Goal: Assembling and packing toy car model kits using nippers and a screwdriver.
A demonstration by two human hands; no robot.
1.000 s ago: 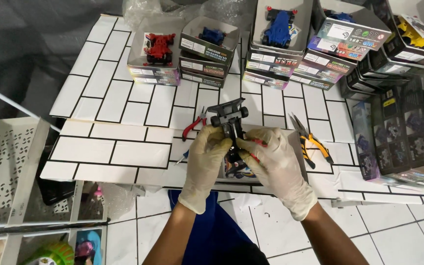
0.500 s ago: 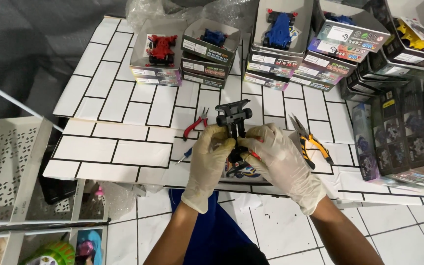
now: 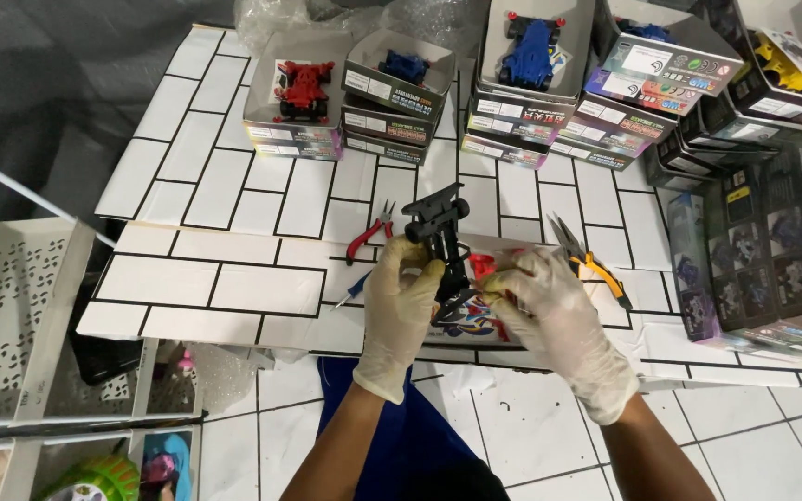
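Gloves first: my left hand and right hand both pinch the black toy-car chassis, held upright above the white brick-pattern table. I'd keep it steady, red-handled pliers just beyond.

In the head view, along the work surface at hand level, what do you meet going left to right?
Red-handled pliers → left hand → black toy car frame → right hand → yellow-handled cutters → dark boxes at the right edge.
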